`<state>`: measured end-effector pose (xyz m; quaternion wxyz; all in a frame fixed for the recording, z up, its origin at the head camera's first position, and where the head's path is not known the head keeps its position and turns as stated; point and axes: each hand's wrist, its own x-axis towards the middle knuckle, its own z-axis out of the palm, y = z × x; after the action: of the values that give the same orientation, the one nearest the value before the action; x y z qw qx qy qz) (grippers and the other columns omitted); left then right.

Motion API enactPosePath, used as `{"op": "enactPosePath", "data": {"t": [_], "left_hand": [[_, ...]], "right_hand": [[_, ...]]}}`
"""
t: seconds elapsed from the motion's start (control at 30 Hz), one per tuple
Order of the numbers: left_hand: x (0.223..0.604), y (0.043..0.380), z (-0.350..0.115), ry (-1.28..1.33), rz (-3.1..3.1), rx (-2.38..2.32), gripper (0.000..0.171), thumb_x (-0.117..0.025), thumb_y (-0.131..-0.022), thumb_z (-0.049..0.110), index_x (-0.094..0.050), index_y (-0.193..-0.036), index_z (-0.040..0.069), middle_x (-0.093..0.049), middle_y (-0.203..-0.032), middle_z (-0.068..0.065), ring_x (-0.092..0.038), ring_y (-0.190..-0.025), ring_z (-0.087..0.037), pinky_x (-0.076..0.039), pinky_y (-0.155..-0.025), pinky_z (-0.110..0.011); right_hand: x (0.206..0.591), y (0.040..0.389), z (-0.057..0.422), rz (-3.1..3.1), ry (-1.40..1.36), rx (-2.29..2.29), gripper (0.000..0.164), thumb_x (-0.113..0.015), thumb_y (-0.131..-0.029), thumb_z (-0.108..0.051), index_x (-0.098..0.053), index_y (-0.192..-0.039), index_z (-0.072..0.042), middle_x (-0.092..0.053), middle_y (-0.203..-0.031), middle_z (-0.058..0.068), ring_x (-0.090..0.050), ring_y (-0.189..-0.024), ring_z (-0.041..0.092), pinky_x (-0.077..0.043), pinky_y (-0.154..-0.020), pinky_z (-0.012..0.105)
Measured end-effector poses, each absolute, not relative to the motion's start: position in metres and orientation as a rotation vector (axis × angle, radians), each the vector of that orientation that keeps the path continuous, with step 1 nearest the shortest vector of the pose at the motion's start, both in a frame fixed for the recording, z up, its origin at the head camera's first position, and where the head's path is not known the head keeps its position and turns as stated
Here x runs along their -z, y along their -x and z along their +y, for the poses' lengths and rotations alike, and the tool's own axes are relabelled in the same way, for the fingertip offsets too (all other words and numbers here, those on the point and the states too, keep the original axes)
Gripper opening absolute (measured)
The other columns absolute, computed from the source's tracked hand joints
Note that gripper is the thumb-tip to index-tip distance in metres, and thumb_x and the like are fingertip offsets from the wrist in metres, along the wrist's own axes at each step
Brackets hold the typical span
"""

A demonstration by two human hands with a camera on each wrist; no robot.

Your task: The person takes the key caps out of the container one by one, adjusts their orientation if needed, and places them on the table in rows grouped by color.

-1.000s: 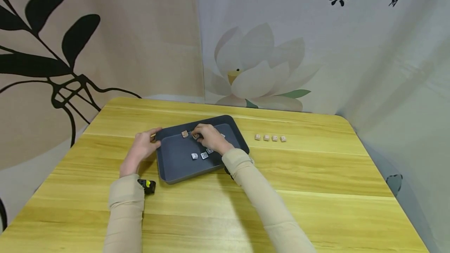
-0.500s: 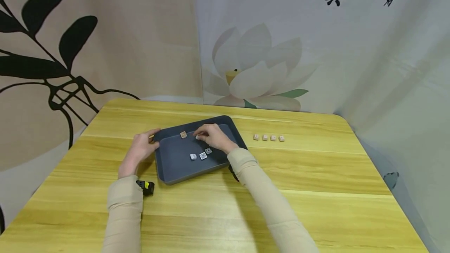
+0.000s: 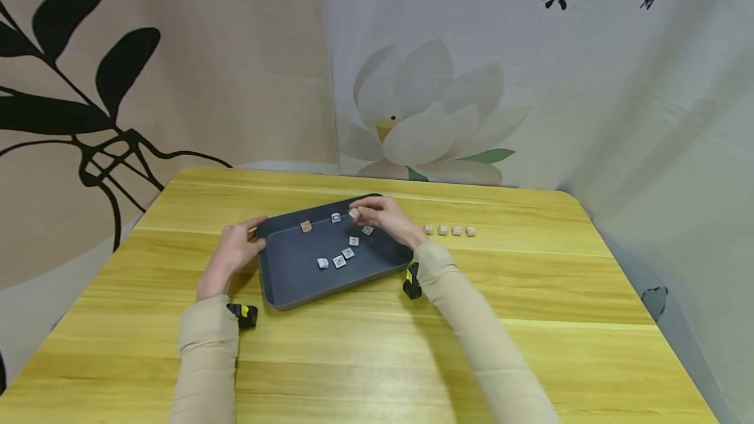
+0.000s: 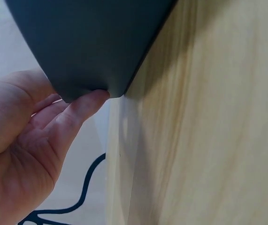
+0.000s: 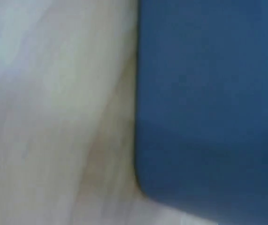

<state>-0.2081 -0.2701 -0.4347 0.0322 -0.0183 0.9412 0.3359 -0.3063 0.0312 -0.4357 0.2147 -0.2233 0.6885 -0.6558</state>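
My left hand [image 3: 234, 250] pinches the left end of a dark grey rectangular tray [image 3: 288, 280]. In the left wrist view, the thumb of the left hand [image 4: 35, 136] presses the outer wall of the tray [image 4: 96, 47], with the other fingers partly hidden at its edge. Over the tray's back right part, my right hand [image 3: 389, 218] pinches a small pale block [image 3: 354, 213] between thumb and fingertips. Several more small blocks [image 3: 339, 261] lie scattered in the tray, some white with dark markings. A browner block [image 3: 305, 226] sits near the back left. The right wrist view shows only the tray [image 5: 209, 93] and tabletop, blurred.
A short row of small pale blocks [image 3: 449, 230] stands on the wooden table [image 3: 530, 293], right of the tray. Behind the table hangs a printed curtain [image 3: 436, 97]. A black wrist camera [image 3: 413, 281] sits close to the tray's right end.
My right hand has moved right and slightly up from the tray's back middle, a pale block now visible in its fingertips. Blocks it had covered show again. The left hand stays at the tray.
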Motion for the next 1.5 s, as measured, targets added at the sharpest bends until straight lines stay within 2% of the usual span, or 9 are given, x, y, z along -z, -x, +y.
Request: {"op": "enactPosePath", "data": {"t": [0.2,0.37,0.53,0.8,0.9,1.0,1.2,1.43,1.5], "left_hand": [[0.435,0.207,-0.271,0.054,2.902,-1.037,0.055,-0.048,-0.088,0.005,-0.034,-0.14,0.001,-0.034,-0.138,-0.035,-0.043,-0.121,-0.047,-0.048,-0.091,-0.047],[0.436,0.206,-0.27,0.053,2.891,-1.049,0.055,-0.048,-0.088,0.005,-0.034,-0.141,0.001,-0.034,-0.137,-0.035,-0.042,-0.121,-0.047,-0.048,-0.091,-0.047],[0.436,0.206,-0.27,0.056,2.892,-1.052,0.055,-0.047,-0.088,0.005,-0.034,-0.141,0.001,-0.033,-0.137,-0.036,-0.042,-0.121,-0.047,-0.048,-0.091,-0.047],[0.436,0.207,-0.271,0.064,2.914,-1.019,0.054,-0.048,-0.088,0.006,-0.035,-0.14,0.001,-0.033,-0.137,-0.036,-0.044,-0.12,-0.047,-0.05,-0.089,-0.046],[0.435,0.206,-0.272,0.071,2.909,-1.017,0.055,-0.048,-0.088,0.006,-0.035,-0.141,0.002,-0.033,-0.138,-0.036,-0.043,-0.121,-0.046,-0.05,-0.088,-0.045],[0.435,0.206,-0.271,0.076,2.895,-1.023,0.055,-0.048,-0.088,0.006,-0.034,-0.141,0.003,-0.032,-0.138,-0.036,-0.042,-0.121,-0.047,-0.052,-0.082,-0.039],[0.434,0.206,-0.269,0.074,2.88,-1.054,0.055,-0.047,-0.088,0.006,-0.034,-0.141,0.003,-0.033,-0.138,-0.035,-0.041,-0.122,-0.047,-0.046,-0.064,-0.027],[0.434,0.206,-0.269,0.062,2.889,-1.057,0.055,-0.047,-0.088,0.005,-0.034,-0.141,0.002,-0.031,-0.138,-0.036,-0.041,-0.121,-0.048,-0.046,-0.065,-0.028],[0.434,0.207,-0.269,0.063,2.886,-1.059,0.055,-0.047,-0.088,0.005,-0.034,-0.141,0.002,-0.031,-0.138,-0.036,-0.041,-0.122,-0.048,-0.046,-0.065,-0.028]], "right_hand": [[0.431,0.307,0.049,1.767,0.558,1.929,0.039,-0.051,-0.092,-0.005,-0.046,-0.126,0.013,-0.063,-0.112,0.012,-0.063,-0.095,0.012,-0.04,-0.102,0.048],[0.426,0.306,0.066,1.84,0.561,1.937,0.043,-0.057,-0.088,-0.004,-0.047,-0.127,0.01,-0.052,-0.129,0.025,-0.062,-0.105,0.02,-0.044,-0.1,0.04],[0.422,0.305,0.091,1.937,0.564,1.947,0.042,-0.058,-0.087,-0.004,-0.049,-0.127,0.008,-0.049,-0.129,0.029,-0.062,-0.106,0.022,-0.045,-0.099,0.039],[0.425,0.303,0.138,2.058,0.442,1.972,0.042,-0.064,-0.085,-0.011,-0.054,-0.123,0.002,-0.067,-0.113,0.005,-0.065,-0.098,0.009,-0.038,-0.103,0.049],[0.427,0.302,0.156,2.059,0.422,2.005,0.04,-0.063,-0.085,-0.01,-0.055,-0.122,0.002,-0.067,-0.112,0.006,-0.065,-0.102,0.014,-0.041,-0.102,0.045],[0.43,0.301,0.173,2.094,0.394,2.0,0.038,-0.063,-0.085,-0.012,-0.057,-0.121,-0.001,-0.069,-0.108,-0.001,-0.063,-0.104,0.015,-0.044,-0.1,0.041],[0.438,0.298,0.209,2.152,0.305,1.986,0.045,-0.063,-0.085,-0.015,-0.051,-0.125,0.004,-0.066,-0.1,-0.015,-0.062,-0.099,0.006,-0.042,-0.1,0.04],[0.448,0.295,0.25,2.393,0.202,1.776,0.051,-0.064,-0.085,-0.024,-0.05,-0.128,0.001,-0.063,-0.098,-0.022,-0.059,-0.093,-0.005,-0.047,-0.092,0.026],[0.45,0.294,0.258,2.456,0.169,1.705,0.051,-0.064,-0.085,-0.024,-0.051,-0.127,0.001,-0.064,-0.102,-0.017,-0.058,-0.091,-0.006,-0.047,-0.09,0.025]]}}
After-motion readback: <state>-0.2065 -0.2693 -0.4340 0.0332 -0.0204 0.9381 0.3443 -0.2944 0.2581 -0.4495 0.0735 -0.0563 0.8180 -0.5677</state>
